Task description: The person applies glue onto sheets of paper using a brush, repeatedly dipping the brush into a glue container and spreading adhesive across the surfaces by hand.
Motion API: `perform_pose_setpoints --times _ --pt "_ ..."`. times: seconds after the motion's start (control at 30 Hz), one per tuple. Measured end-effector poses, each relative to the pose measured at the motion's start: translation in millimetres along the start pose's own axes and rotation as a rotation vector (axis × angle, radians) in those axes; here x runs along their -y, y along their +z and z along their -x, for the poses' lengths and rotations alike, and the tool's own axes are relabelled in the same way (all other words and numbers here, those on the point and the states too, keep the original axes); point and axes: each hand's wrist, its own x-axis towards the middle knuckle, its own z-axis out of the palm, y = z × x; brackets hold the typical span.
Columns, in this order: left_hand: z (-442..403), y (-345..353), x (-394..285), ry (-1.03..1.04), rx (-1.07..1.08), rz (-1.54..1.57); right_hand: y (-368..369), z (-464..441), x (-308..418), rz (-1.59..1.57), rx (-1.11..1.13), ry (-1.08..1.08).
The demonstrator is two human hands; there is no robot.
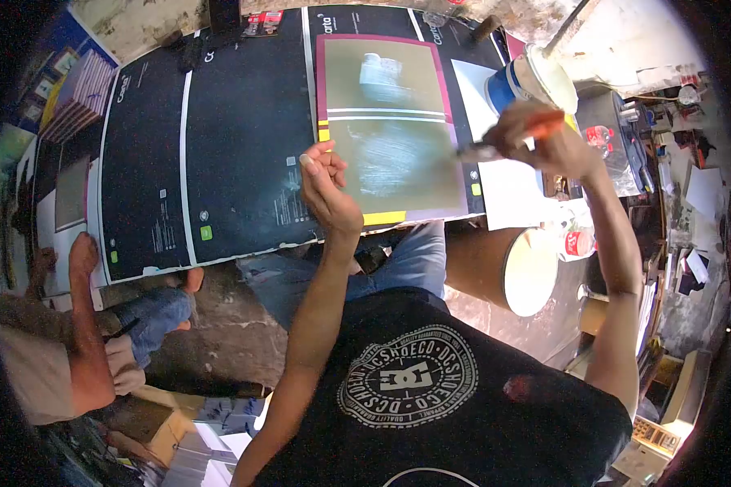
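Observation:
A greenish board (422, 130) with a pink and yellow border lies on the black table covering, with whitish streaks on both of its panels. My left hand (329, 187) is raised at the board's left edge, its fingers curled and apart, holding nothing. Over the board's right edge, my right hand (544, 142) grips a brush (481, 152) with an orange handle; its tip points left and is blurred. A white sheet (512, 191) lies beneath that hand, to the right of the board.
A white and blue bucket (536, 77) stands behind my right hand. Plastic bottles with red labels (599, 135) are at the right. A round stool (530, 272) is below the table edge. A co-worker's hand (83, 253) rests at the far left, near stacked books (77, 96).

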Motion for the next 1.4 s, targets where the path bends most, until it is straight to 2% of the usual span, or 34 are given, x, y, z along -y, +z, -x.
perform_pose_setpoints --times 0.03,0.1,0.17,0.23,0.3,0.37,0.43,0.5,0.57,0.67,0.77,0.83,0.87,0.97,1.1,1.17,1.2,1.23,1.3,1.4 --pt "1 1 -2 0.007 0.02 -0.051 7 -3 -6 0.122 -0.174 0.118" --pt "3 3 -9 0.027 0.058 -0.159 12 -40 -10 0.306 -0.447 -0.046" --pt "-1 4 -9 0.118 0.11 -0.322 36 -102 -17 -0.019 -0.638 0.232" --pt "-1 9 -10 0.223 0.172 -0.507 54 -142 -18 -0.142 -0.815 0.297" --pt "0 14 -15 0.222 0.196 -0.547 75 -170 -31 -0.17 -0.89 0.267" --pt "0 18 -14 0.268 0.203 -0.597 96 -179 -40 -0.209 -0.865 0.261" --pt "1 20 -15 0.22 0.191 -0.585 108 -168 -54 -0.122 -0.795 0.411" --pt "0 21 -17 0.184 0.179 -0.582 116 -140 -84 -0.124 -0.825 0.317" --pt "0 20 -19 0.163 0.176 -0.588 103 -105 -81 -0.033 -0.845 0.43" --pt "0 17 -11 0.123 0.168 -0.541 87 -56 -108 0.048 -0.856 0.474" --pt "-2 13 -6 0.163 0.166 -0.483 74 -42 -103 0.105 -0.926 0.506" --pt "0 12 -9 0.107 0.128 -0.366 63 -40 -92 0.152 -0.925 0.56" --pt "2 11 -10 0.079 0.112 -0.31 60 -48 -67 0.007 -1.02 0.594" --pt "3 12 -4 0.063 0.068 -0.289 76 -80 -44 -0.236 -1.156 0.407" --pt "3 16 -8 0.123 0.056 -0.398 118 -141 5 -0.354 -1.11 0.356" --pt "0 17 -6 0.157 0.066 -0.48 129 -152 24 -0.337 -0.916 0.399" --pt "0 17 -5 0.168 0.065 -0.52 130 -150 29 -0.284 -0.736 0.587" --pt "0 16 -4 0.175 0.064 -0.524 147 -141 5 -0.29 -0.833 0.432" --pt "-2 17 -2 0.188 0.054 -0.52 139 -110 -18 -0.291 -0.74 0.565" --pt "0 16 -2 0.152 0.049 -0.477 118 -52 -52 -0.241 -0.841 0.562"
